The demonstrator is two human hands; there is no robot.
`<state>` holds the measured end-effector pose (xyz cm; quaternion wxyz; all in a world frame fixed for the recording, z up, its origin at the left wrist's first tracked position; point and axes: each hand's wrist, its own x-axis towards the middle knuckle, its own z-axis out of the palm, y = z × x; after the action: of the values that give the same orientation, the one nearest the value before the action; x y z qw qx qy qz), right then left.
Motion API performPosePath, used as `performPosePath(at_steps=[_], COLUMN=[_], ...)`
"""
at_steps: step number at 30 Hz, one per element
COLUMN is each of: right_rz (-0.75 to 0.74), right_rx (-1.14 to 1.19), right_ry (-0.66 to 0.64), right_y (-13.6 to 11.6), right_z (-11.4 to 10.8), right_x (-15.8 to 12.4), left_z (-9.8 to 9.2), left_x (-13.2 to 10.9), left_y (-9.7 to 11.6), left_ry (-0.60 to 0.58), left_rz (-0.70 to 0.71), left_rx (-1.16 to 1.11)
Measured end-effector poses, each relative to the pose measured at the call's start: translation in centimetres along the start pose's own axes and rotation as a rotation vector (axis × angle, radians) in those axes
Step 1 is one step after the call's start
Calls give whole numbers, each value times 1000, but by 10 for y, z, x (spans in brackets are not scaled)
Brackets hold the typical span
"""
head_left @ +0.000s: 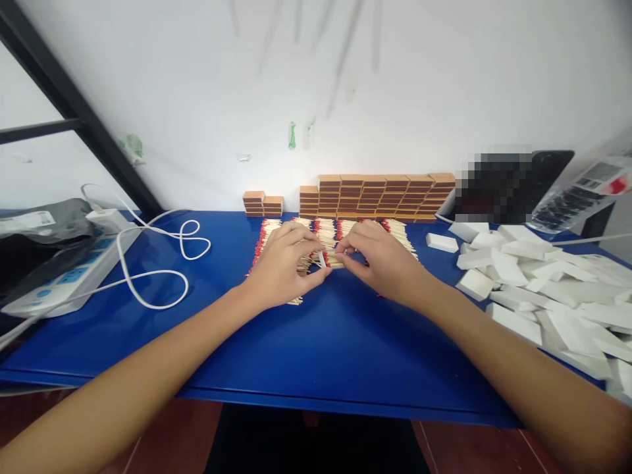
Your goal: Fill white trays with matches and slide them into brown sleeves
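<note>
My left hand [279,266] is closed, thumb and fingers gripping a small white matchbox tray [322,259] that is partly hidden by the fingers. My right hand [388,263] pinches a few matches [337,261] at the tray's right end; how many cannot be made out. Both hands meet just above the blue table. Beneath and behind them lie rows of loose red-tipped matches [324,228], partly covered by my hands.
Brown matchboxes [375,196] are stacked along the wall, with a smaller stack [254,203] to their left. White trays [543,283] pile up at right, near a dark device [548,184] and a plastic bag [587,191]. A power strip [74,276] and white cable [148,304] lie left.
</note>
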<state>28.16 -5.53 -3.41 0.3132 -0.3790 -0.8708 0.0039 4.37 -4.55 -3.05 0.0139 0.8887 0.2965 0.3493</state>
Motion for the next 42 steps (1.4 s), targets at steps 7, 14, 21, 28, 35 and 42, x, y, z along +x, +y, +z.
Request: performPosePath(at_steps=[7, 14, 21, 28, 35, 42], right_rz=[26, 114, 88, 74, 78, 74], right_rx=[-49, -178, -181, -149, -143, -146], right_ry=[12, -132, -164, -139, -162, -154], right_y=[10, 47, 52, 50, 51, 52], right_z=[-15, -10, -2, 2, 2, 2], right_x=[2, -3, -4, -4, -3, -4], left_z=[2, 0, 2, 2, 3, 3], left_x=[-2, -1, -2, -2, -2, -2], left_y=[-3, -11, -11, -10, -10, -10], left_ry=[21, 105, 110, 109, 99, 94], left_rz=[-45, -127, -111, -103, -97, -101], left_rx=[23, 92, 79, 82, 71, 83])
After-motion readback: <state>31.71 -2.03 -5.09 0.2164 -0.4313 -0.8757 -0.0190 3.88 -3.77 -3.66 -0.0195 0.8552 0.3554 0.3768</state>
